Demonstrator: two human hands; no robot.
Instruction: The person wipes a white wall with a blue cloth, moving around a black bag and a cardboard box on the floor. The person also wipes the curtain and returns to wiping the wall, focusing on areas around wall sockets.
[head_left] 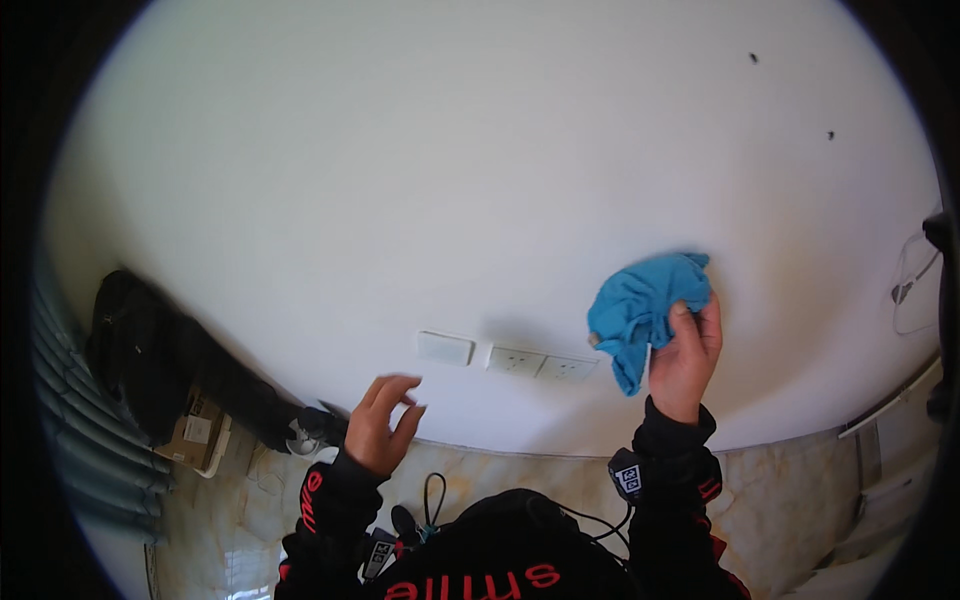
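The cloth (645,305) bunches above and left of the right hand (688,355), its right edge pinched between thumb and fingers; some fingertips are hidden, and whether it touches the wall (400,200) I cannot tell. The left hand (380,430) has loosely curled fingers, apart from the thumb. A bag (130,350) partly hides a box (190,447), contents unclear.

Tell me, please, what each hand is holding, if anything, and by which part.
The right hand holds a crumpled blue cloth by its right side, pinched with the thumb; the left hand holds nothing.
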